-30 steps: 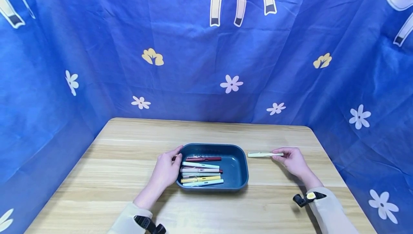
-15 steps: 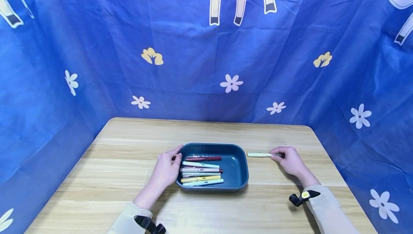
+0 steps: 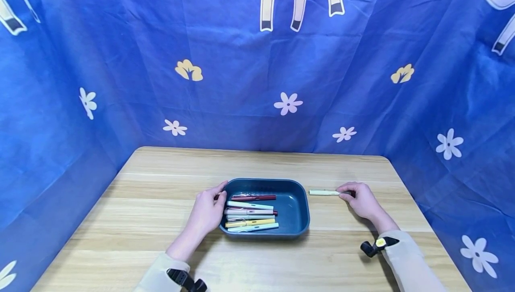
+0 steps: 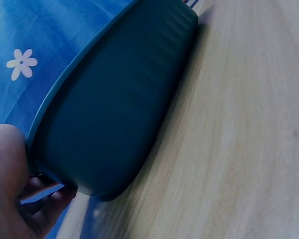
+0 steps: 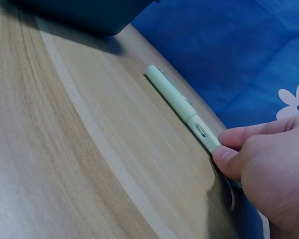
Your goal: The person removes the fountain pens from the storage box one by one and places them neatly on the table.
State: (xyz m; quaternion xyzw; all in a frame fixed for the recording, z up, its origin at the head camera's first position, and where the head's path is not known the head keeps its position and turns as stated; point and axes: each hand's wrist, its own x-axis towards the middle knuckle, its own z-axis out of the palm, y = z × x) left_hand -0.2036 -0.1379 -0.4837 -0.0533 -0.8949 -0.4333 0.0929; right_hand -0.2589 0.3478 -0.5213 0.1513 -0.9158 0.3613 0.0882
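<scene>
A dark blue-green plastic box [image 3: 295, 207] stands on the table, and several pens lie crosswise in its left part. They include a dark red pen [image 3: 253, 198], a yellow pen [image 3: 250, 223] and pale ones. My left hand [image 3: 207, 211] holds the box at its left end; in the left wrist view the thumb lies against the wall [image 4: 99, 114] and the fingers bend round the end. To the right of the box, my right hand [image 3: 362, 200] pinches a pale green capped pen [image 5: 174, 97] between thumb and index finger. The pen's far end is hidden by the fingers.
The light wooden table [image 3: 265, 265] carries the box in its middle. Blue cloth [image 3: 241, 117] printed with flowers and animals hangs behind it and on both sides. A strapped black wrist camera [image 3: 372, 248] sits on each sleeve.
My right hand has shifted slightly left along the pale green pen, and its wrist has moved a little left too. The left hand and the box have stayed put.
</scene>
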